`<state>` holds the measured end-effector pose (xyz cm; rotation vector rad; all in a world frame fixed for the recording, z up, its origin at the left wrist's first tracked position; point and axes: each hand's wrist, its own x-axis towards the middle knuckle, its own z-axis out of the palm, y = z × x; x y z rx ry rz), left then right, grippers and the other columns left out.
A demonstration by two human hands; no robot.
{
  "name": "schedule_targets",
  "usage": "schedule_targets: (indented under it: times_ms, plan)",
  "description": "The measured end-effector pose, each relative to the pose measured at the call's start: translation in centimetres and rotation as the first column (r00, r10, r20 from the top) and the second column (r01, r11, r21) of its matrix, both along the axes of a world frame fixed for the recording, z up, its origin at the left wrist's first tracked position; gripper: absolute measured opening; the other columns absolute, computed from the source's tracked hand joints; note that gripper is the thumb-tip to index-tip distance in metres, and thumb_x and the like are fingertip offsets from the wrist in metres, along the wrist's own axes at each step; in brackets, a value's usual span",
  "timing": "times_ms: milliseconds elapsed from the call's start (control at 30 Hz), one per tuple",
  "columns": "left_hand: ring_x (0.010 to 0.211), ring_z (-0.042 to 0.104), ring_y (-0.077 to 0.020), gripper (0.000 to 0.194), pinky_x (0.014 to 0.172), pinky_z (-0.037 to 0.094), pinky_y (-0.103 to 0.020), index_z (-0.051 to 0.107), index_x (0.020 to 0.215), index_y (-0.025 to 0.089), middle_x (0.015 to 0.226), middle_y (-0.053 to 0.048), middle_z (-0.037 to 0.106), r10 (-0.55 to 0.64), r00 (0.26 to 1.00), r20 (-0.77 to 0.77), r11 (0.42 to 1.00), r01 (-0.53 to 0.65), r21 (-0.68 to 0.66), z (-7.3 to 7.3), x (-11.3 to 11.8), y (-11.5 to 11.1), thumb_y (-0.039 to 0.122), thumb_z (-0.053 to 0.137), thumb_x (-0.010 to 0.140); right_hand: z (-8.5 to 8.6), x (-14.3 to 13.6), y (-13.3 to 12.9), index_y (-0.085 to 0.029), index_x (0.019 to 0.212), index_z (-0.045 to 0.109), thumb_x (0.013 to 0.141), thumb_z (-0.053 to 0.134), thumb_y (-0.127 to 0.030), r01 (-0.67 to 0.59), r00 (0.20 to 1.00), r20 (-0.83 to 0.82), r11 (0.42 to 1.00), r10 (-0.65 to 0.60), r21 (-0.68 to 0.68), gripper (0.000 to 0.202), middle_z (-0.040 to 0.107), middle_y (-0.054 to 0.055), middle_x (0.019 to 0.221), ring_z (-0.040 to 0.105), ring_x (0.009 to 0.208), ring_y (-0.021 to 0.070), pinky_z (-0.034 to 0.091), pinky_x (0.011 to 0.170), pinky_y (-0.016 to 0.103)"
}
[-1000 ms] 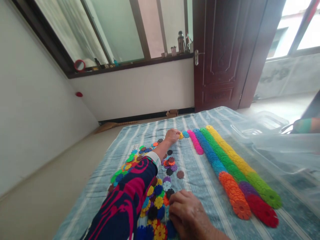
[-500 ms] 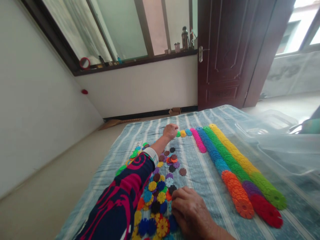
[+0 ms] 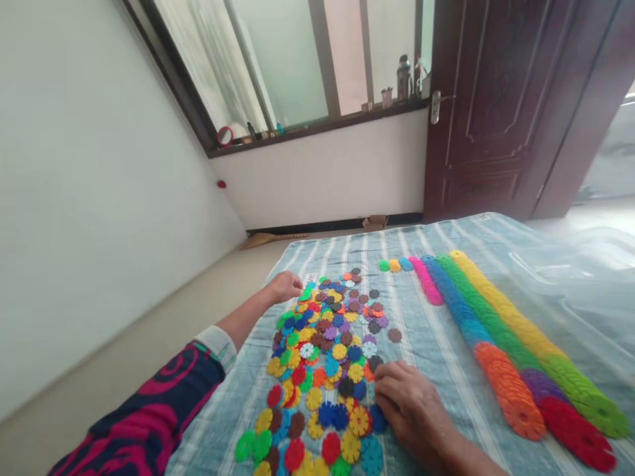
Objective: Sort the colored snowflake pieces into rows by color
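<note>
A loose pile of mixed-colour notched plastic discs is spread over the striped cloth. At the pile's far left edge is my left hand, its fingers drawn together beside green and light-blue discs; whether a disc is between them is hidden. My right hand rests at the near right side of the pile, fingers curled down by a dark blue disc, and what lies under them cannot be seen. Beyond it, a single green disc ends a short row with a yellow disc and a blue disc.
Overlapping single-colour rows lie to the right: pink, blue, green, yellow, orange, red. A clear plastic container sits beyond them. The striped cloth shows between pile and rows.
My left hand has moved from the green end of the short row back left to the pile's edge. The green disc lies free in the row. The view has swung left.
</note>
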<state>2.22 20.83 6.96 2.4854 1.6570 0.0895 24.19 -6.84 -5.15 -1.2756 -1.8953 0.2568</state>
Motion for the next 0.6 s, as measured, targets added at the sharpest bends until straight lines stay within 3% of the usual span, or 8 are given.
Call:
schedule_targets:
  times_ms: [167,333,600]
  plan:
    - [0.061,0.056,-0.0122,0.015,0.053,0.034,-0.019,0.073,0.067,0.018,0.056,0.003,0.063,0.088,0.996,-0.02,0.996,-0.087,0.018,-2.0,-1.3,-0.6,0.029,0.063,0.068,0.2,0.1,-0.2,-0.02,0.071,0.058,0.089,0.049,-0.013,-0.005,1.0,0.015,1.0,0.006,-0.029,0.021,0.063,0.001,0.083,0.054,0.08,0.0155,0.039,0.073,0.028]
    - [0.067,0.059,-0.0146,0.019,0.056,0.034,-0.02,0.073,0.07,0.018,0.064,-0.001,0.067,0.119,0.992,-0.044,0.991,-0.116,0.07,-2.5,-0.7,-0.7,0.031,0.059,0.071,0.3,0.1,-0.2,-0.019,0.072,0.059,0.087,0.05,-0.011,-0.005,1.0,0.006,0.999,0.006,-0.039,0.019,0.063,0.001,0.083,0.055,0.081,0.0152,0.039,0.074,0.027]
    - [0.072,0.059,-0.0157,0.017,0.06,0.035,-0.021,0.069,0.068,0.02,0.07,-0.001,0.068,-0.018,0.997,-0.076,0.996,0.025,0.081,-2.5,1.6,-3.4,0.027,0.055,0.073,0.4,-0.2,0.2,-0.02,0.07,0.06,0.081,0.056,-0.007,0.034,0.999,-0.028,0.999,-0.034,0.002,0.018,0.065,-0.001,0.083,0.055,0.08,0.0132,0.037,0.073,0.025]
